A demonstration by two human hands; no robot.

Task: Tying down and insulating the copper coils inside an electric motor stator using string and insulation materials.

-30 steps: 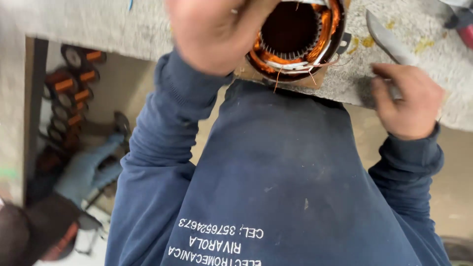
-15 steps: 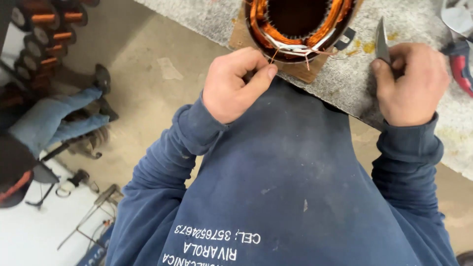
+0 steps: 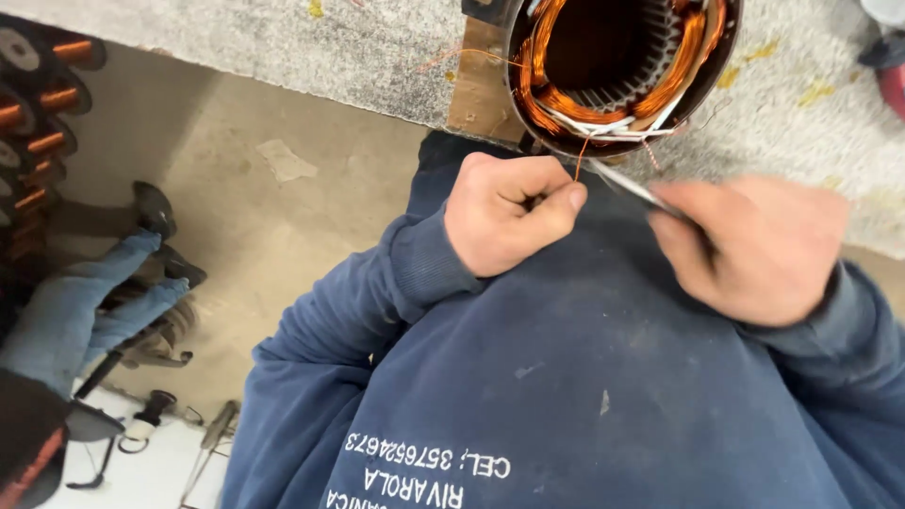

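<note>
**Copper windings under our hands at the bench edge**

Copper-orange coils fill the round, dark-cased motor stator (image 3: 622, 71), which sits on a flat piece of brown cardboard (image 3: 481, 90) at the very edge of the grey speckled workbench (image 3: 283, 47), directly above our hands. Our left hand (image 3: 509, 221) is curled nearly into a fist, thumb and forefinger pinched tight on a thin copper wire (image 3: 579, 158) that rises from the fingertips to the lower rim of the stator. Our right hand (image 3: 754, 250), blurred in the head view, is closed around the handle end of a slim grey metal blade (image 3: 627, 186); the blade runs up and to the left, its tip just beside the wire and close under the white ties of the winding. Both hands hover over the chest of our dark blue sweatshirt (image 3: 584, 396), which carries white lettering. To the left, on the tan concrete floor (image 3: 283, 245), a light blue work glove (image 3: 80, 306) lies beside dark metal parts, with a row of small copper-wound rotors (image 3: 38, 104) stacked along the frame's edge. A red-and-black tool (image 3: 886, 71) shows at the bench's far right.
</note>
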